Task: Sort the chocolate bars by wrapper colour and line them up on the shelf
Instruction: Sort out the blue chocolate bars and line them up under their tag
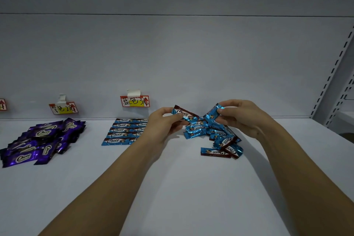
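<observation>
My left hand point(162, 122) and right hand point(241, 119) each pinch a crinkly, shiny blue foil bar, the left bar point(184, 114) and the right bar point(212, 114), above the loose pile point(214, 136).

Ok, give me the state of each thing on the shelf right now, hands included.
left hand: pinching one blue bar, lifted
right hand: pinching another blue bar, lifted
blue row: lined up flat under its tag
loose blue pile: jumbled, unsorted
purple bars: heaped, overlapping, not lined up
</observation>
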### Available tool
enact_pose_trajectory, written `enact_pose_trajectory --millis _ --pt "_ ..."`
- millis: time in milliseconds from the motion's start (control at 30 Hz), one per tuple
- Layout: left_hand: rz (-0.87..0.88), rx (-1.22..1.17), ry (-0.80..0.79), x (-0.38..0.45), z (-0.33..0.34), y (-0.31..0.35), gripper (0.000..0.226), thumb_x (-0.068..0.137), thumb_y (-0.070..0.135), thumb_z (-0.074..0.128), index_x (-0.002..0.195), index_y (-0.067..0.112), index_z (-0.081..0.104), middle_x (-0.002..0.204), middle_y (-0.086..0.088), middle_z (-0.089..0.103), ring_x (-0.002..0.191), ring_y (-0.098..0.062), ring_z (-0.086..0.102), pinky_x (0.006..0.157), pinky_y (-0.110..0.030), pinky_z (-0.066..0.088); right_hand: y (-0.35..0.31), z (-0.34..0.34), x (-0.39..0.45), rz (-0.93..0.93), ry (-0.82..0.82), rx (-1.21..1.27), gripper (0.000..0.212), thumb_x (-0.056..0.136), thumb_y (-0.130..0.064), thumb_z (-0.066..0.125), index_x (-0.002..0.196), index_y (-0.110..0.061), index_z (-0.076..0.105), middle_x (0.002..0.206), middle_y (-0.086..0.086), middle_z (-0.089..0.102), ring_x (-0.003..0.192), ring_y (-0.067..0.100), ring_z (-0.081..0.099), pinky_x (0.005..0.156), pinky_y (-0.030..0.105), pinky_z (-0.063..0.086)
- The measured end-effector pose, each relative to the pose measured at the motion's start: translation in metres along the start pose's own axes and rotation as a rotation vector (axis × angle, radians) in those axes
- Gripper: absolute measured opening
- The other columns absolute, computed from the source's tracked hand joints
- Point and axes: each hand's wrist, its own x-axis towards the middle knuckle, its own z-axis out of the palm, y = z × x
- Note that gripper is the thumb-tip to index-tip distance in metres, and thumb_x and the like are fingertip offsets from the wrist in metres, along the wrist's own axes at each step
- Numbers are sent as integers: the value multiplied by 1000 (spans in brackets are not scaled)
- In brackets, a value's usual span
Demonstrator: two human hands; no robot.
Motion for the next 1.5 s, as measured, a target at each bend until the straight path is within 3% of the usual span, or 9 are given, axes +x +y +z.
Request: enact_pose_trajectory --millis 167,333,500,667,800,1000,1167,1333,1500 --pt "-14 -67 -22 2 -1 0 31 88 -1 65 117 5 58 93 -17 73 83 -21 74 66 -23 59 2 6 -1 -13 -47 5 20 89 9 58 106 2 65 107 19 67 85 21 73 68 22 60" --pt "-14 -60 -10 4 -1 -1 31 88 1 64 119 5 59 91 -14 74 83 -20 74 69 -25 60 6 11 -3 -109 0 -252 13 91 -12 66 103 -10 72 88 6 69 73 14 62 69 27 56" --pt "7 -50 16 6 -2 -1 34 90 3 64 123 5 57 94 -15 74 83 -18 74 75 -27 60 6 20 -4 -122 -87 -192 19 97 -5 51 103 -7 68 93 10 75 85 24 73 78 31 60" --pt "17 -66 26 7 -3 -2 28 90 2 63 117 6 59 90 -14 74 82 -18 74 75 -26 59 10 25 -5 -183 -134 -291 17 97 -16 58 106 -10 70 93 4 76 87 18 73 74 23 58" --pt "22 -67 39 8 -4 -3 24 91 2 63 114 5 60 95 -14 73 83 -18 74 71 -24 60 13 25 -4 -163 -168 -248 20 97 -20 58 104 -8 72 94 7 76 87 22 73 78 28 59" --pt "27 -150 81 6 -8 -4 34 89 -3 63 120 7 56 99 -18 72 87 -22 74 75 -27 60 16 27 -2 -153 -116 -176 16 91 3 61 106 0 65 89 17 75 83 27 74 68 27 60" --pt "50 -153 75 -7 -8 1 31 88 -9 61 112 11 63 104 -21 70 90 -27 73 82 -33 59 15 33 -10 -121 -176 -153 41 89 11 59 121 -15 54 106 22 65 83 29 74 70 31 61" --pt "88 2 109 -15 -25 13 20 87 -6 64 100 8 68 100 -18 71 86 -25 72 74 -28 61 10 46 -16 -91 -173 -115 22 91 7 54 107 -4 64 106 25 65 87 30 73 79 38 61" --pt "123 363 142 -41 -70 13 16 81 0 73 87 14 67 92 -6 73 82 -18 69 79 -34 54 23 67 -24 -140 -208 -400 9 87 -13 69 88 -5 73 96 15 73 84 22 69 84 33 58"
